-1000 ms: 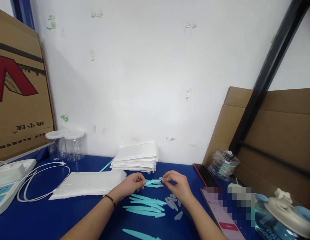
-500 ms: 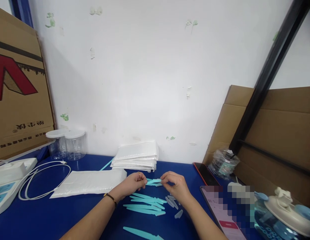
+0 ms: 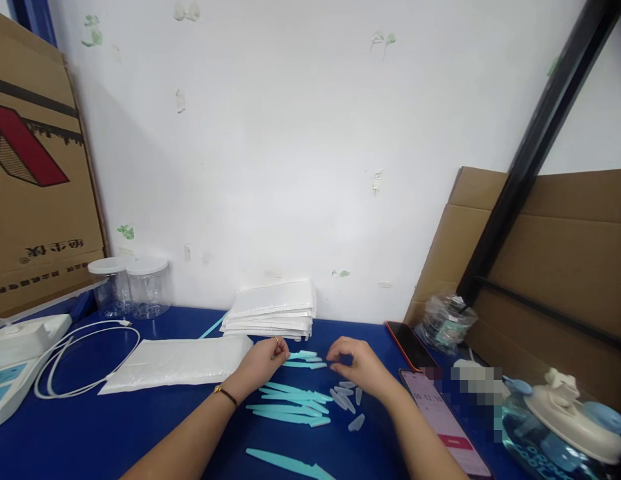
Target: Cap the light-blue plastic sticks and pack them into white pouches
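A white wall (image 3: 290,133) is filling the background, and a dark blue tabletop (image 3: 190,433) is stretching below it. A printed cardboard box (image 3: 45,220) is standing at the far left. A stack of white packets (image 3: 273,307) is sitting near the wall, while a single white packet (image 3: 175,363) is lying flat to its left. A phone (image 3: 437,413) (its lit screen is showing digits) is resting on the right. The left hand (image 3: 270,359) is resting with thumb and fingertips together at the left ends of a far cluster of turquoise tools (image 3: 307,365), though the view is not showing whether it is gripping one. The right hand (image 3: 359,365) is hovering just beside their other ends, fingers curved and thumb apart, grasping nothing. Nearer the person, a middle group of turquoise tools (image 3: 290,419) is lying fanned, and a lone turquoise tool (image 3: 285,461) is lying apart. Small translucent caps (image 3: 356,423) are lying loose to the right of the middle group
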